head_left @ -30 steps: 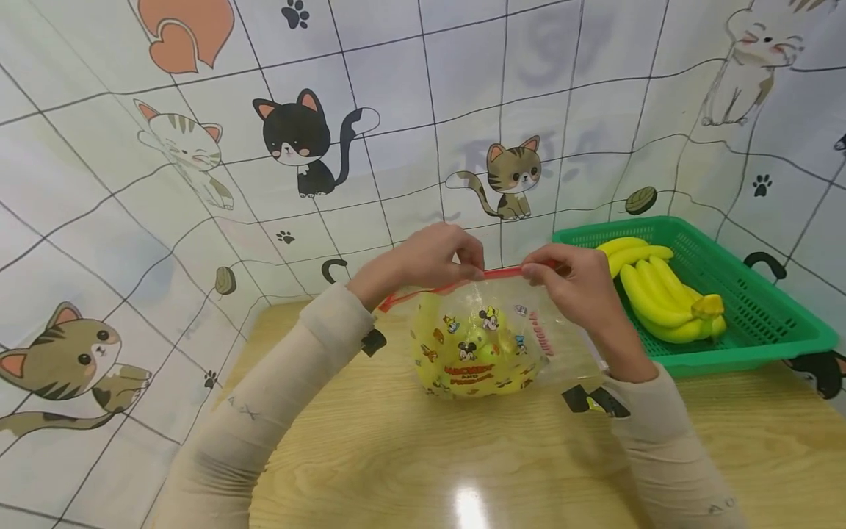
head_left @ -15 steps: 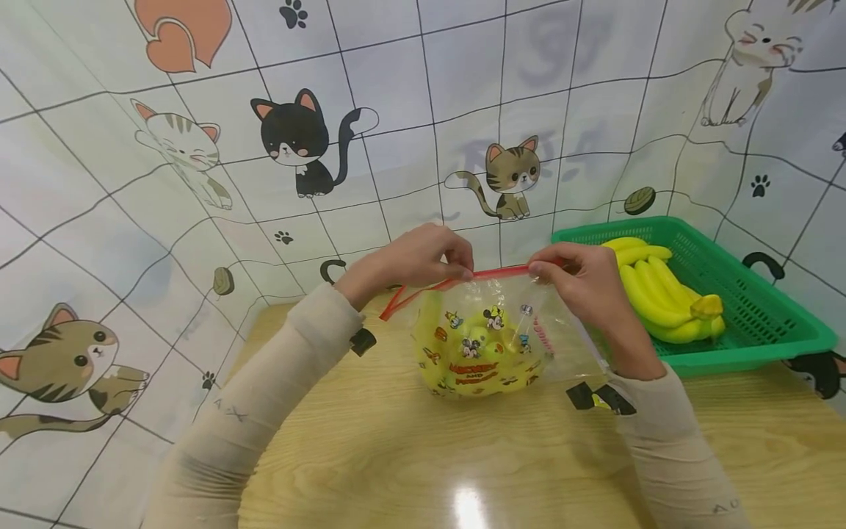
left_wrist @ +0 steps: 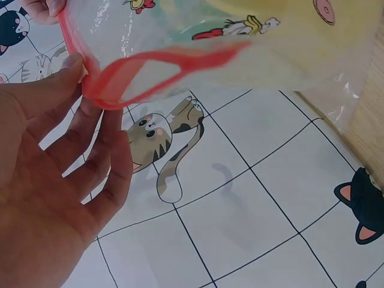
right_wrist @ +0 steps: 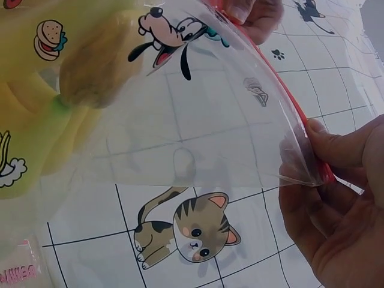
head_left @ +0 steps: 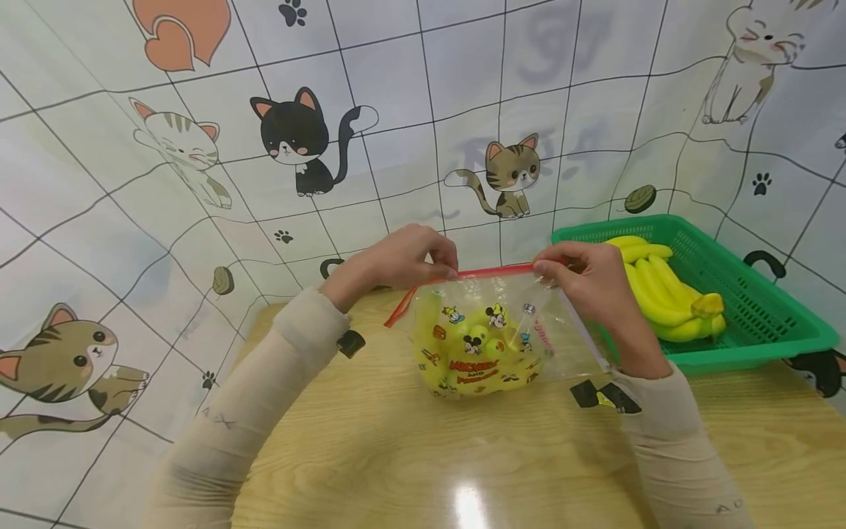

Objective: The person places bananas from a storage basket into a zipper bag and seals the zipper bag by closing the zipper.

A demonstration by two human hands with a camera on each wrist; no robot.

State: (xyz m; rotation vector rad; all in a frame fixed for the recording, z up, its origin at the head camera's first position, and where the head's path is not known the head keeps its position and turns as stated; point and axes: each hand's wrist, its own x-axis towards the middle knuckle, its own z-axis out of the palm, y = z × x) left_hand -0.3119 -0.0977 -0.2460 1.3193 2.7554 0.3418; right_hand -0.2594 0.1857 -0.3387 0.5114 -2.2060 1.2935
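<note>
Both hands: my left hand [head_left: 406,258] and right hand [head_left: 581,275] each pinch the red zip strip [head_left: 492,272] of the cartoon-print zip bag [head_left: 496,345].
Bag: standing on the worktop [head_left: 423,455], held up by its top edge.
Loaded: yellow bananas [head_left: 472,360] already sit inside.
Seal: left end gapes open; I judge closing is only partway.
Nearby: more bananas wait in the green basket [head_left: 760,323].
</note>
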